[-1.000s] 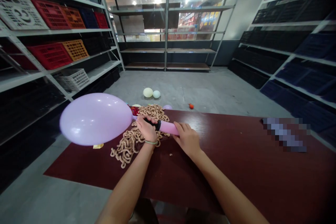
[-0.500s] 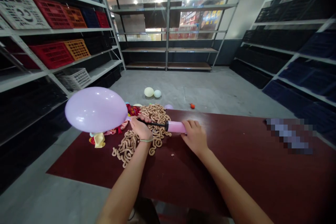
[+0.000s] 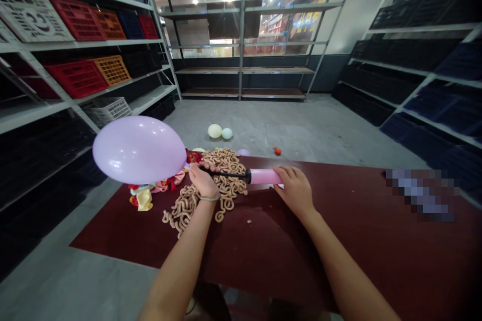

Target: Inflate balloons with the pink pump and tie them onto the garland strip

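A large inflated purple balloon (image 3: 139,149) juts out to the left of my left hand (image 3: 203,180), its neck at my fingertips. My left hand is closed around the black end of a balloon pump (image 3: 263,176). From there the pump's thin black rod runs right into its pink barrel. My right hand (image 3: 295,190) grips the far end of that barrel. Beneath the pump, a heap of beige curled, worm-like pieces (image 3: 226,165) lies on the table. Uninflated balloons (image 3: 144,200) in yellow, red and pink lie under the big balloon.
The dark red table (image 3: 361,241) spans the foreground, with a pixelated item (image 3: 419,193) at its right. Small pale balloons (image 3: 215,131) and an orange-red one (image 3: 277,151) rest on the floor beyond. Shelves with crates (image 3: 77,77) stand left; more racks are behind and right.
My right hand has pulled the pink barrel to the right, so more of the black rod shows. My left hand stays nearly in place, and the purple balloon has risen slightly.
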Demonstrator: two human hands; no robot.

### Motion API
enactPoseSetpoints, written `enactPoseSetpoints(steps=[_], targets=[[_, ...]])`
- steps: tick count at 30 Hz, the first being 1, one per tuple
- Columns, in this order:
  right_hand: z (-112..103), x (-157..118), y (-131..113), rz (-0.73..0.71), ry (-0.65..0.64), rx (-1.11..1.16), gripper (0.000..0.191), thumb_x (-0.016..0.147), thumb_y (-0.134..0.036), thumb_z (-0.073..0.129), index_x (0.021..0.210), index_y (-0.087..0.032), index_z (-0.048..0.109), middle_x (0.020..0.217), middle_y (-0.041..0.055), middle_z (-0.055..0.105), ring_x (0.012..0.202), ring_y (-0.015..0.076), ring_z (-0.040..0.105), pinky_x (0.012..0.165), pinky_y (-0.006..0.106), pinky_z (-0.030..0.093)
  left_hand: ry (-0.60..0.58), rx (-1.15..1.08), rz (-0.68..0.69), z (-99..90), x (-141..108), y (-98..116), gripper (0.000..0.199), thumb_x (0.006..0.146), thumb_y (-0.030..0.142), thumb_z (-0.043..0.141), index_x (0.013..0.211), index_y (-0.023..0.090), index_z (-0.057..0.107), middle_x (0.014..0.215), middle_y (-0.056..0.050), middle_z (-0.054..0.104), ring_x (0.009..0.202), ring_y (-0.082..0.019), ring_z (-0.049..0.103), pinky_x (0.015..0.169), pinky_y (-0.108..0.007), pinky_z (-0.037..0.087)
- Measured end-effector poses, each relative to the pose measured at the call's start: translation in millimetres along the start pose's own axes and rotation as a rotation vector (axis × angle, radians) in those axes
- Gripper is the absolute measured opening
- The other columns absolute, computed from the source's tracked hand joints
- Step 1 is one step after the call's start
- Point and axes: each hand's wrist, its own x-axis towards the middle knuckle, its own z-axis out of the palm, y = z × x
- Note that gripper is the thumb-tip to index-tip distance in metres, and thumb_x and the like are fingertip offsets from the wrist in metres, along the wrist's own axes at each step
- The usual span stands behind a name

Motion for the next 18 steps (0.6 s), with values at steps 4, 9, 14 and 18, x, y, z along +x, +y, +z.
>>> enactPoseSetpoints(steps=[4,9,14,18], targets=[[-0.6,-1.5,-24.6,0.04,-0.088,-0.028,0.037,0.081,-0.024,0.061,0.117,-0.019,0.058,0.112,0.0084,0.064,0.103,0.0265,0.051,0.079,0.033,0.04,0.042,-0.005,0.008,-1.5,-2.6,1.2,0.018,0.082,0.029,0.041,0.068,0.021,0.036,0.055,0.006,0.038,0.042,-0.009,0.038,0.042,-0.023,0.032],[1.4,-4.3,-61.0,-0.021,-0.155,0.034,0.04,0.086,-0.032,0.058,0.125,-0.022,0.055,0.109,0.0059,0.065,0.097,0.0235,0.053,0.067,0.031,0.037,-0.021,0.013,-0.048,3.3,-22.6,-9.3,0.017,0.083,0.03,0.046,0.069,0.021,0.041,0.053,0.005,0.041,0.04,-0.01,0.04,0.042,-0.024,0.034],[0.9,-0.9,-33.5,-0.082,-0.103,0.022,0.045,0.089,-0.032,0.058,0.133,-0.024,0.051,0.123,0.0062,0.063,0.105,0.023,0.053,0.081,0.033,0.037,-0.031,0.0,-0.024,3.1,-15.6,-6.9,0.02,0.086,0.031,0.043,0.07,0.02,0.041,0.055,0.005,0.041,0.041,-0.01,0.041,0.043,-0.025,0.035],[-1.9,1.2,-2.1,-0.007,-0.009,-0.059,0.042,0.088,-0.025,0.056,0.13,-0.024,0.053,0.126,0.0073,0.061,0.115,0.0259,0.049,0.095,0.04,0.032,0.017,-0.01,0.008,-0.9,1.1,1.2,0.019,0.085,0.029,0.04,0.069,0.02,0.037,0.055,0.005,0.04,0.043,-0.01,0.041,0.045,-0.025,0.035]])
